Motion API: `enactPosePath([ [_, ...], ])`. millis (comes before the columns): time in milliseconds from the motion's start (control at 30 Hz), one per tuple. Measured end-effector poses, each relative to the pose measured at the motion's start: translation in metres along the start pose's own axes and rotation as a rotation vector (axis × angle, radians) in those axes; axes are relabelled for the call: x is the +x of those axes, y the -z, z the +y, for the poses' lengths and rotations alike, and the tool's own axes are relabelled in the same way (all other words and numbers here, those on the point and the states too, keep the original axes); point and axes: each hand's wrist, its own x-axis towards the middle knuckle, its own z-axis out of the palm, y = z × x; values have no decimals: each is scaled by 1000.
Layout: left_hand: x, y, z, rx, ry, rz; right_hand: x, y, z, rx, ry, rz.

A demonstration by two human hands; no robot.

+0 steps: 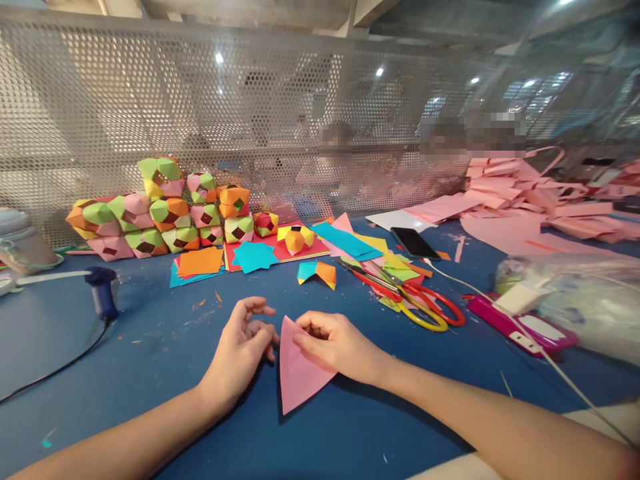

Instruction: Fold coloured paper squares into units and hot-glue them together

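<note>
A folded pink paper triangle is held above the blue table, its long edge toward my left hand. My right hand pinches it near the upper right side between thumb and fingers. Just left of the paper, my left hand has its fingers apart and curved, with nothing in them. Beyond my hands lies a small folded blue and orange paper piece.
Scissors with red and yellow handles lie right of centre, near a phone and a magenta power strip. Stacked paper balls stand at the back left. A blue glue gun with a cord sits left.
</note>
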Motion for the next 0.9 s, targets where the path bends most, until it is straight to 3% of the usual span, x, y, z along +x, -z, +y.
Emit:
enactPosePath([
  [67,0,0,0,-61,2,-6,-1,0,-2,-8,6,10],
  [200,-4,-1,5,-33,67,-191,-3,-1,-3,1,28,22],
  [300,-8,-4,9,-4,54,-249,-3,-2,-3,-9,39,45],
  [433,-11,-7,12,36,62,-175,-3,-3,-4,-37,32,82],
  [600,-11,-5,13,89,87,-200,-2,-8,-9,-66,58,85],
  [700,-9,-2,14,188,91,-135,0,-11,-11,-126,85,82],
  [900,0,9,14,350,38,-94,18,-12,-13,-293,218,86],
])
